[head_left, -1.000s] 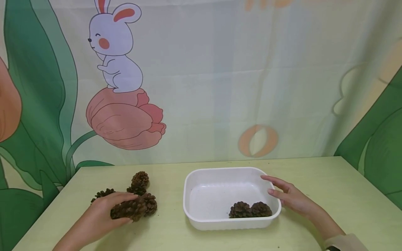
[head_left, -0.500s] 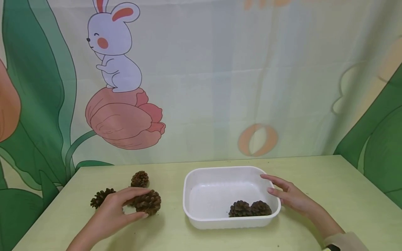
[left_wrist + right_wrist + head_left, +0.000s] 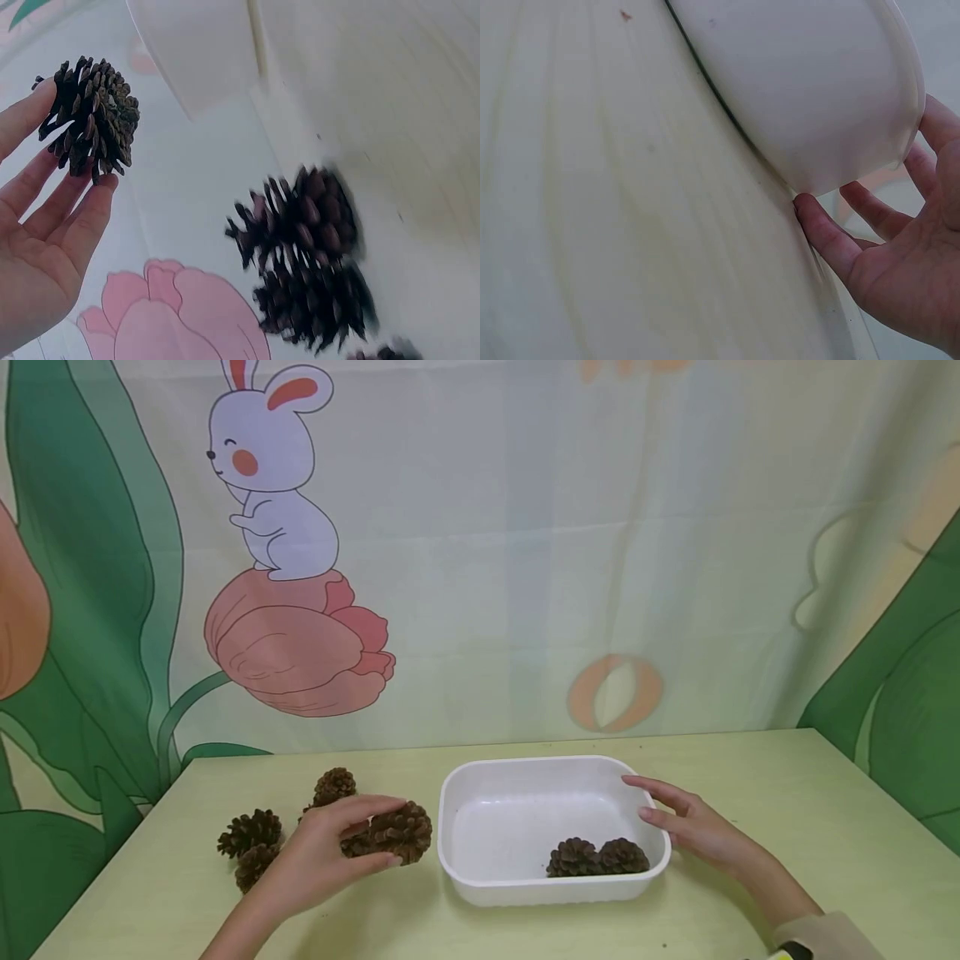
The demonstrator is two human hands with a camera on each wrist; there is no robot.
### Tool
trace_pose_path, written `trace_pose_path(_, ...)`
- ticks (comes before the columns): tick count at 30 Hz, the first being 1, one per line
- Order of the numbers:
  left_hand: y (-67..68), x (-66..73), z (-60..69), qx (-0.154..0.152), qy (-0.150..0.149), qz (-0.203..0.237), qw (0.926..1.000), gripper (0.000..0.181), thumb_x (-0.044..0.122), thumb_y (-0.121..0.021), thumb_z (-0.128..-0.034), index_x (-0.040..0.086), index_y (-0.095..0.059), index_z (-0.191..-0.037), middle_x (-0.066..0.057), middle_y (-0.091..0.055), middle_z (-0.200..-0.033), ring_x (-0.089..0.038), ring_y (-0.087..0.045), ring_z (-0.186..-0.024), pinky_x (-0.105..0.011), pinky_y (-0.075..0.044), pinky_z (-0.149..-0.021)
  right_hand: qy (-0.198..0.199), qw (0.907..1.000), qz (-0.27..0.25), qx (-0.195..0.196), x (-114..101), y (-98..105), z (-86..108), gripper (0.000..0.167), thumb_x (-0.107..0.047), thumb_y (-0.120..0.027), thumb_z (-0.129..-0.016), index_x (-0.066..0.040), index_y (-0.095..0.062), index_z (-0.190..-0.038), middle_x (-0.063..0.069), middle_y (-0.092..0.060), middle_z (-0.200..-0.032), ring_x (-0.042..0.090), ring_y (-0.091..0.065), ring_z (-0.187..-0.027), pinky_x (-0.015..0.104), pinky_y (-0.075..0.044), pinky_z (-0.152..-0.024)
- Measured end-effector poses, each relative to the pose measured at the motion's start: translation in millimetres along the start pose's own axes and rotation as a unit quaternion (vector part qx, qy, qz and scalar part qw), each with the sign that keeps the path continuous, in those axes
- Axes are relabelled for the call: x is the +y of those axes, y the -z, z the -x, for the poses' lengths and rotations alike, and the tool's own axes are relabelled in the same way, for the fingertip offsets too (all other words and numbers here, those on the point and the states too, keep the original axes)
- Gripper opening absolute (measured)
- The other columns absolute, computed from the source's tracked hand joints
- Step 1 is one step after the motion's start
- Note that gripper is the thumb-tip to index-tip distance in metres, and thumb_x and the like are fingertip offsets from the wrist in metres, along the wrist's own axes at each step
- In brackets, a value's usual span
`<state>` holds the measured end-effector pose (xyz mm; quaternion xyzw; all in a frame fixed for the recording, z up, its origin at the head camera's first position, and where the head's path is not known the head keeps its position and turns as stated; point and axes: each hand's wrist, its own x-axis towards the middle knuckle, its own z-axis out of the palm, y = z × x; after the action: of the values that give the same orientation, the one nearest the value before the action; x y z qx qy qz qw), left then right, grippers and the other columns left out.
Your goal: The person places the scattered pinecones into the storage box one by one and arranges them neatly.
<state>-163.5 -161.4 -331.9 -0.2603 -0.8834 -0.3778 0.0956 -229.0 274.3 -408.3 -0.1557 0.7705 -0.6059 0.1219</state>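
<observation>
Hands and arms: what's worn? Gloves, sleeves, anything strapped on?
Left hand: no glove, ring or sleeve showing. Right hand: no glove or ring showing; beige sleeve, with a black item, yellow-green edged, beside it, too cut off to identify.

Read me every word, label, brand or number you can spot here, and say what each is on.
No text can be read in these pictures.
Orange marks at the top of the printed backdrop: cut off and blurred; perhaps letters, but unreadable.
White tub: no lettering I can make out.
</observation>
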Motion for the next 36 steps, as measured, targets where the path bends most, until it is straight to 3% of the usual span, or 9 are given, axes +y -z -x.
trace_pose_path(15,-33.8,6.9,-22.2,-0.009,0.0,0.085,0.9963,0.048,0.013,-0.078,-0.0704,0.011,-0.063,-0.116,-0.005,-0.061,-0.116,-0.025,-0.055,-0.11,-0.027,-0.048,-0.089,0.006,1.0,-0.001,-0.004,1.6,-0.6,-1.3,0.046,-0.019,-0.053,-0.093,-0.012,-0.041,-0.137,0.028,-0.014,-0.145,0.021,-0.054,-0.104,0.032,-0.054,-0.077)
trace_pose_path(23,-48.6,11.8,-31.4,-0.037,-0.008,0.116,0.9925,0.045,0.019,-0.075,-0.0748,0.009,-0.062,-0.117,-0.007,-0.061,-0.116,-0.026,-0.055,-0.11,-0.031,-0.048,-0.09,0.012,0.9999,-0.007,-0.009,2.6,0.0,-1.0,0.045,-0.018,-0.052,-0.094,-0.014,-0.041,-0.137,0.028,-0.012,-0.145,0.018,-0.055,-0.102,0.032,-0.054,-0.077)
trace_pose_path(36,-70.4,17.3,-44.7,-0.066,-0.013,0.132,0.989,0.044,0.018,-0.075,-0.0748,0.008,-0.063,-0.116,-0.005,-0.062,-0.116,-0.024,-0.055,-0.11,-0.035,-0.048,-0.091,0.013,0.9998,-0.009,-0.013,2.0,0.1,-0.1,0.045,-0.018,-0.051,-0.094,-0.014,-0.04,-0.138,0.028,-0.011,-0.146,0.015,-0.055,-0.102,0.033,-0.054,-0.077)
